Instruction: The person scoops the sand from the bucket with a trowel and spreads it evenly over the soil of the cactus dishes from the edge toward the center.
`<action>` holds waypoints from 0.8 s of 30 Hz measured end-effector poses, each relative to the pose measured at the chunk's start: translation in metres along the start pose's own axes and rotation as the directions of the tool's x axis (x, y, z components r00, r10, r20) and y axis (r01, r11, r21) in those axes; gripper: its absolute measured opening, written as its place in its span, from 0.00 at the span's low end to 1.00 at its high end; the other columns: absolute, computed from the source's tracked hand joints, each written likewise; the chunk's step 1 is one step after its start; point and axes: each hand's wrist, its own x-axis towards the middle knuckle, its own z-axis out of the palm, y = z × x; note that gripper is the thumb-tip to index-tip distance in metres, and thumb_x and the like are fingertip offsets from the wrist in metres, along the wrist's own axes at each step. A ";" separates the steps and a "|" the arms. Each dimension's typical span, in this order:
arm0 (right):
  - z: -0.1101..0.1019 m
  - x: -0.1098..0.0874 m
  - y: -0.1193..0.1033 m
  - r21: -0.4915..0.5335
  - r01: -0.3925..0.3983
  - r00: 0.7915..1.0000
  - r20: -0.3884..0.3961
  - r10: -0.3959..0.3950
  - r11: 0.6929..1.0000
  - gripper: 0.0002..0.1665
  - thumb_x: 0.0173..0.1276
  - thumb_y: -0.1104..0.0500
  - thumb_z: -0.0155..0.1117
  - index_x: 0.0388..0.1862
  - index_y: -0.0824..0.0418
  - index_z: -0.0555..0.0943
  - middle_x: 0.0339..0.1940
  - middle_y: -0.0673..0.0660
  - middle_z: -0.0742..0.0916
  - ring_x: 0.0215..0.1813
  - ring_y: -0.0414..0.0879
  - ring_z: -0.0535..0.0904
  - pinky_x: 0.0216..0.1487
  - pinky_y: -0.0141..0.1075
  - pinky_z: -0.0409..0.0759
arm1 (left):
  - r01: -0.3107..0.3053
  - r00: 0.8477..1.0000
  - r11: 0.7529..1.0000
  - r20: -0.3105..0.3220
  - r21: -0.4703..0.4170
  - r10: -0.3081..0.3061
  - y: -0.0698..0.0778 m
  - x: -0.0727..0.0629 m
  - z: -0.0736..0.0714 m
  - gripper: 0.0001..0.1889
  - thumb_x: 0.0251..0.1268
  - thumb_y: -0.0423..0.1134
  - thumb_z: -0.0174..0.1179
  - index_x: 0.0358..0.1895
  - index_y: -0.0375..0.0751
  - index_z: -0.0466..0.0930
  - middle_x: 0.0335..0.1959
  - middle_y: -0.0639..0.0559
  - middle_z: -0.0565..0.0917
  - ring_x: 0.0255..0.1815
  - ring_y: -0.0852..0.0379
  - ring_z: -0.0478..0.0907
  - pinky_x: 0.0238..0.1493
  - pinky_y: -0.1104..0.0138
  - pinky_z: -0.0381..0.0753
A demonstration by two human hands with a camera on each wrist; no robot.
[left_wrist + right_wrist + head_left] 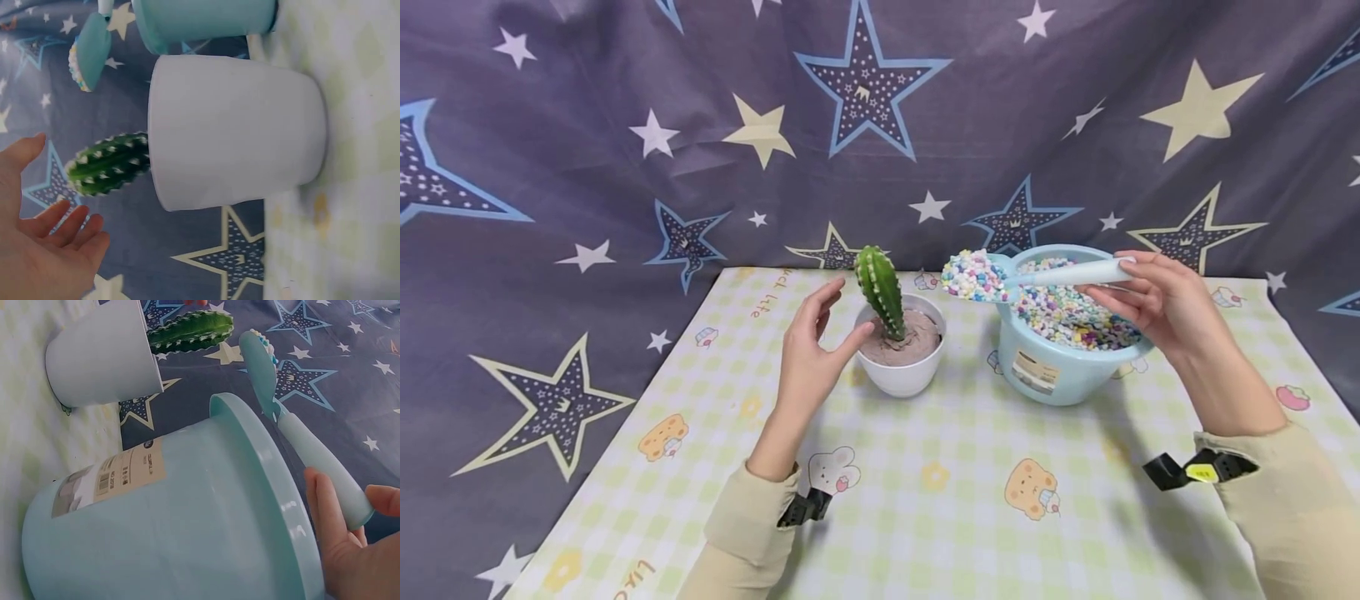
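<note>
My right hand grips the pale handle of a light blue garden trowel, also seen from below in the right wrist view. Its scoop is heaped with small multicoloured pebbles and hangs left of a light blue bucket, which holds more of the same pebbles. A green cactus stands in a white pot, with brown soil around its base. Beside the pot's left edge is my left hand, fingers spread in a loose curve and nothing held, its thumb near the rim.
A green-and-white checked cloth with cartoon prints covers the table. Behind it hangs a dark curtain patterned with stars. The bucket carries a paper label on its side and stands right of the pot.
</note>
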 end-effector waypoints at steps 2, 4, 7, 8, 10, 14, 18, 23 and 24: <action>0.002 0.001 0.001 -0.001 -0.005 1.000 -0.001 0.005 1.000 0.13 0.75 0.74 0.49 0.39 0.70 0.83 0.38 0.66 0.90 0.41 0.59 0.90 0.45 0.46 0.89 | 0.025 1.000 1.000 0.011 -0.002 -0.025 -0.005 0.000 0.001 0.34 0.61 0.40 0.71 0.70 0.40 0.70 0.70 0.46 0.73 0.72 0.49 0.71 0.77 0.60 0.67; 0.004 0.003 0.003 -0.017 -0.008 1.000 -0.009 0.008 1.000 0.13 0.74 0.74 0.50 0.39 0.70 0.83 0.38 0.65 0.90 0.41 0.58 0.90 0.45 0.45 0.89 | 0.043 0.999 0.999 0.024 -0.002 -0.043 -0.009 -0.001 0.002 0.34 0.61 0.40 0.71 0.71 0.40 0.69 0.71 0.46 0.73 0.73 0.49 0.70 0.77 0.60 0.66; 0.006 0.005 0.005 -0.040 -0.019 0.999 -0.029 0.018 0.999 0.12 0.74 0.73 0.51 0.39 0.68 0.83 0.38 0.64 0.89 0.40 0.57 0.90 0.44 0.44 0.89 | 0.057 0.997 0.998 0.045 -0.005 -0.057 -0.015 -0.001 0.005 0.36 0.61 0.41 0.71 0.72 0.40 0.68 0.71 0.45 0.72 0.73 0.48 0.69 0.77 0.59 0.66; 0.007 0.005 0.006 -0.047 -0.025 0.999 -0.034 0.023 0.999 0.11 0.74 0.73 0.51 0.39 0.68 0.83 0.38 0.63 0.89 0.40 0.57 0.90 0.44 0.44 0.89 | 0.064 0.997 0.998 0.050 -0.007 -0.064 -0.016 -0.002 0.005 0.36 0.61 0.41 0.71 0.72 0.41 0.68 0.72 0.45 0.72 0.74 0.49 0.68 0.77 0.59 0.66; 0.008 0.006 0.008 -0.058 -0.034 0.999 -0.043 0.032 0.998 0.10 0.74 0.73 0.52 0.39 0.67 0.81 0.38 0.63 0.89 0.40 0.57 0.90 0.45 0.43 0.89 | 0.077 0.995 0.997 0.062 -0.016 -0.076 -0.020 -0.002 0.007 0.37 0.60 0.41 0.72 0.72 0.41 0.67 0.72 0.45 0.71 0.74 0.48 0.67 0.77 0.59 0.66; 0.010 0.007 0.012 -0.073 -0.046 0.998 -0.052 0.043 0.996 0.08 0.74 0.72 0.52 0.40 0.66 0.79 0.38 0.62 0.88 0.40 0.56 0.90 0.45 0.42 0.89 | 0.109 0.991 0.994 0.077 -0.014 -0.107 -0.026 -0.004 0.010 0.39 0.59 0.42 0.73 0.73 0.42 0.66 0.72 0.44 0.70 0.75 0.46 0.66 0.78 0.58 0.65; 0.012 0.007 0.015 -0.096 -0.051 0.998 -0.053 0.046 0.994 0.06 0.74 0.71 0.53 0.41 0.66 0.79 0.38 0.61 0.88 0.40 0.56 0.90 0.45 0.42 0.89 | 0.133 0.987 0.991 0.091 -0.001 -0.133 -0.031 -0.005 0.013 0.40 0.59 0.43 0.73 0.73 0.42 0.66 0.73 0.45 0.69 0.75 0.46 0.65 0.78 0.58 0.64; 0.015 0.006 0.019 -0.110 -0.067 0.997 -0.052 0.062 0.992 0.06 0.74 0.70 0.54 0.42 0.66 0.79 0.38 0.61 0.88 0.40 0.56 0.90 0.44 0.41 0.89 | 0.163 0.980 0.987 0.118 0.006 -0.162 -0.035 -0.005 0.016 0.43 0.57 0.43 0.74 0.75 0.39 0.63 0.75 0.45 0.66 0.76 0.45 0.63 0.79 0.58 0.62; 0.016 0.006 0.019 -0.113 -0.070 0.997 -0.053 0.064 0.991 0.06 0.74 0.70 0.54 0.43 0.67 0.79 0.38 0.61 0.88 0.40 0.56 0.90 0.44 0.40 0.89 | 0.168 0.977 0.986 0.128 0.012 -0.168 -0.036 -0.006 0.017 0.44 0.56 0.43 0.74 0.75 0.39 0.62 0.76 0.45 0.65 0.77 0.45 0.62 0.79 0.58 0.62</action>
